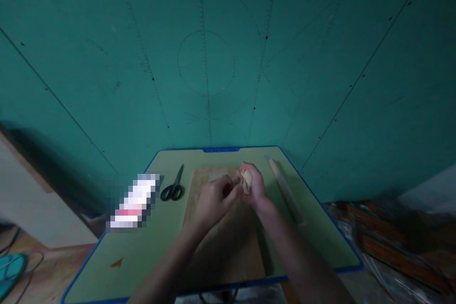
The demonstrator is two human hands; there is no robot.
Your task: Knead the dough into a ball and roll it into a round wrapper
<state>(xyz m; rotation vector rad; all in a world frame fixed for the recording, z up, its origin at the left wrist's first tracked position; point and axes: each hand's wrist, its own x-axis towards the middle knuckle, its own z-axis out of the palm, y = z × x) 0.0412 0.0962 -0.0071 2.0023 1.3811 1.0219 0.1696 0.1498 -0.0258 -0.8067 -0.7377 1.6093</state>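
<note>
Above the far end of a wooden board (228, 251), my two hands meet. In my right hand (255, 185) is a small pale, dough-like piece (247, 180), with the fingers curled round it; its exact kind is hard to make out. My left hand (215, 199) is closed, its thumb and fingertips pinched at the left edge of that same piece. The fingers hide part of it. To the left of the board lies a pair of dark-handled scissors (174, 190). A long, pale, narrow stick (285, 187) rests on the right side.
Everything sits on a pale green table (142, 261) with a blue rim. A green wall (221, 57) with pencil lines rises right behind it. A blurred-out rectangle (133, 204) is at the left edge, an orange-brown scrap (116, 262) nearer. Clutter (399, 247) fills the floor at right.
</note>
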